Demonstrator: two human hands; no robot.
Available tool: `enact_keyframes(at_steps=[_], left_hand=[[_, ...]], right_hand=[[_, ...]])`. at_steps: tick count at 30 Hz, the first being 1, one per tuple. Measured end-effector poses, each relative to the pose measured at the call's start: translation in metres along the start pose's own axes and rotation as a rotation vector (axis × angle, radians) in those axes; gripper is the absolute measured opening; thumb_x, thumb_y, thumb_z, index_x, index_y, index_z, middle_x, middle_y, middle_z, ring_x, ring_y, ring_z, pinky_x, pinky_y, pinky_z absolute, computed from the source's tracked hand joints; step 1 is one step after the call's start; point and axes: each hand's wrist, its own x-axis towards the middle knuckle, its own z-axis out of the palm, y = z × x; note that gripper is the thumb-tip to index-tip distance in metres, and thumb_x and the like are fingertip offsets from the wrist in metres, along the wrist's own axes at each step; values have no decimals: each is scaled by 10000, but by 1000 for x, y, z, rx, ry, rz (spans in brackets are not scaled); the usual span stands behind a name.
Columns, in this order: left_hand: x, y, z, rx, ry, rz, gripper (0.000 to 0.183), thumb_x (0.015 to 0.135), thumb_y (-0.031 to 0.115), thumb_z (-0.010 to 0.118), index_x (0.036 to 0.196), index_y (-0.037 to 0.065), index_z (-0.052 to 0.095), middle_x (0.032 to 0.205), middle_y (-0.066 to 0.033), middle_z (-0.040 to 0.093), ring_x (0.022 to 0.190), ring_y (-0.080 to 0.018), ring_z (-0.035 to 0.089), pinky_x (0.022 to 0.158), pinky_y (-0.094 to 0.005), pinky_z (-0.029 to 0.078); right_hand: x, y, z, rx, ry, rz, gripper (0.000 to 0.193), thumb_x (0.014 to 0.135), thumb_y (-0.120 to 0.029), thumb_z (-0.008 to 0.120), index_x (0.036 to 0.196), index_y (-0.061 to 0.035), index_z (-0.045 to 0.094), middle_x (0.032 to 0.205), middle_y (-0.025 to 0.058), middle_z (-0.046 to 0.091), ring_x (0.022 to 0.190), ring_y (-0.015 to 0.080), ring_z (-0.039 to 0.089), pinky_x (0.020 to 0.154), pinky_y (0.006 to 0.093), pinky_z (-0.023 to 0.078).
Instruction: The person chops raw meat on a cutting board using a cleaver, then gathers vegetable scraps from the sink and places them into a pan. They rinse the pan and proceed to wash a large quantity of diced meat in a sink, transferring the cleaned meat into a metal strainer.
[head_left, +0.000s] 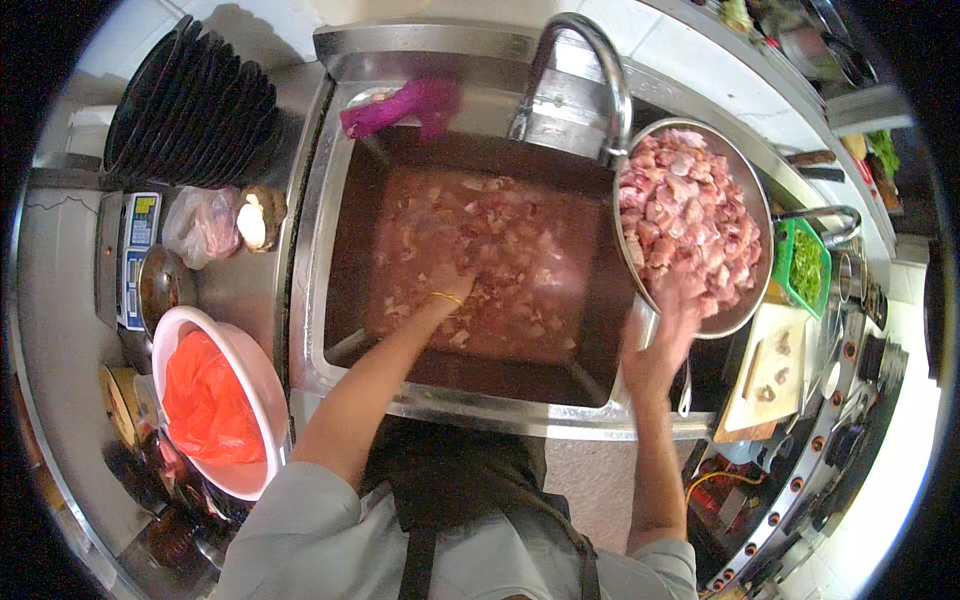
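A metal sink (pixel 330 240) is partly filled with reddish, cloudy water in which many chunks of raw meat (pixel 500 215) lie. My left hand (pixel 455 290), a yellow band at its wrist, reaches into this water, which hides its fingers. Beside the sink on the right, a round metal bowl (pixel 762 190) is heaped with pink raw meat pieces (pixel 690 205). My right hand (pixel 665 335) is over the bowl's near edge, at the lower part of the heap. Its fingers look stretched out, though motion blurs them.
A curved faucet (pixel 622 85) arches over the sink's back. Purple net cloth (pixel 400 108) rests on the far left rim. To the left are black stacked pans (pixel 190 110), a scale (pixel 138 255) and a pink basin (pixel 270 400). At right are a green basket (pixel 782 262) and a cutting board (pixel 800 345).
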Motion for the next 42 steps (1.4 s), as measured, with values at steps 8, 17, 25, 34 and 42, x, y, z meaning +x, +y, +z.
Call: enact_keyframes(at_steps=[8, 17, 25, 34, 42], left_hand=[[126, -71, -47, 587, 38, 307, 777, 895, 419, 595, 1528, 158, 228, 1525, -183, 256, 1375, -442, 287, 1062, -570, 365], [92, -29, 9, 771, -91, 277, 809, 839, 519, 635, 1503, 178, 323, 1422, -200, 397, 1301, -430, 378, 1006, -612, 389], [-11, -5, 47, 719, -243, 213, 868, 807, 606, 634, 1513, 212, 318, 1386, -145, 391, 1260, -378, 384, 961, -570, 398], [-9, -19, 58, 651, -359, 184, 826, 874, 600, 570, 1538, 230, 245, 1356, -184, 394, 1204, -423, 444, 912, -574, 466], [-49, -55, 111, 311, -365, 65, 690, 946, 507, 500, 1524, 219, 260, 1317, -244, 420, 1140, -466, 524, 864, -536, 517]], right_hand=[[-4, -68, 243, 198, -707, -126, 587, 875, -297, 658, 1407, -134, 470, 1495, 183, 316, 1350, 413, 334, 1087, 574, 321], [45, -36, 403, -3, -621, -374, 660, 811, -420, 687, 1392, -177, 490, 1500, 119, 331, 1365, 405, 304, 1054, 674, 291], [-39, -8, 321, 48, -745, -104, 653, 780, -353, 692, 1368, -137, 505, 1429, 177, 397, 1290, 468, 371, 1012, 642, 343], [-6, 65, 332, 123, -375, 31, 671, 846, -490, 628, 1387, -123, 475, 1436, 183, 410, 1228, 480, 440, 998, 624, 387], [-125, 12, 272, -152, -645, 55, 528, 855, -390, 645, 1293, -105, 564, 1339, 174, 474, 1203, 404, 450, 1041, 581, 325]])
